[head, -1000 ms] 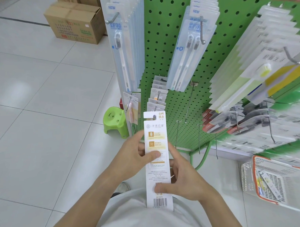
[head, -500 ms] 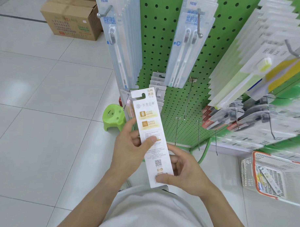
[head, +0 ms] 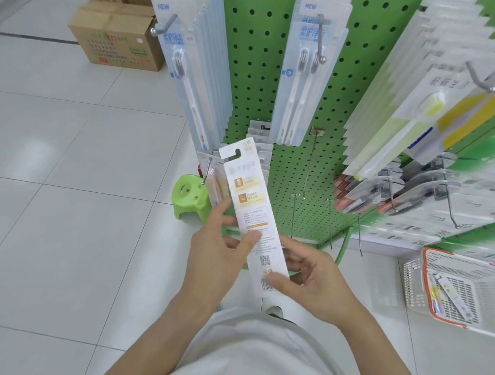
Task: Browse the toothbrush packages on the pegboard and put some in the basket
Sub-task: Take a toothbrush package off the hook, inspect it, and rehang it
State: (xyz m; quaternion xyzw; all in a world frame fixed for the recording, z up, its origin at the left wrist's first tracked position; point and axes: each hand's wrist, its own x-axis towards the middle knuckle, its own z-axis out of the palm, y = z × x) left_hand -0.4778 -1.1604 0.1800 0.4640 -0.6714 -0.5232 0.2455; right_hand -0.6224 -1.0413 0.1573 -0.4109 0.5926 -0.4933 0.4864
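1. Package (head: 253,215) sits mid-frame, back side facing up; looks like light, thin card, probably bendy.
2. Left hand (head: 215,253) pinches its middle, thumb on top.
3. Right hand (head: 314,277) pinches the bottom; edge grips seem safest.
4. Basket (head: 429,290) waits lower right.

Green pegboard (head: 267,74) carries toothbrush packages (head: 307,73) on metal hooks. White tiled floor (head: 72,193) bears cardboard box (head: 118,43), green stool (head: 189,197), white basket (head: 429,287) with orange rim.
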